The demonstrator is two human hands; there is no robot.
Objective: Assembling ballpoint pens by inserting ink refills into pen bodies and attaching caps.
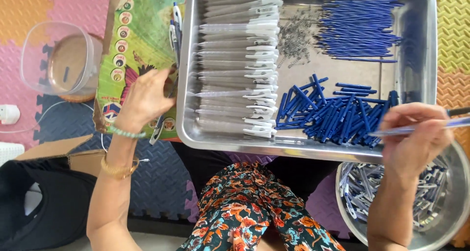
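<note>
Steel tray (421,45) on the floor mats holds 4 lots: a stacked row of clear barrels w/ white clips (240,60) at its left, a small heap of tiny metal springs (296,35) in the middle, a bundle of long blue refills (357,28) top right, and a loose pile of short blue tubes (333,114) bottom right; too many of each to count. Round metal bowl (453,207) at lower right holds a jumble of clear and blue pens. One clear plastic tub (61,57) at far left, a blue bit inside it. Right hand (416,138), over the tray's near right corner, its grip closed on one blue pen (440,126) that sticks out to the right. Left hand (144,99) rests on a printed green cardboard box (137,30) left of the tray, fingers curled onto a pen (159,128) there; 2–3 finished pens (175,25) lie further up the box.
</note>
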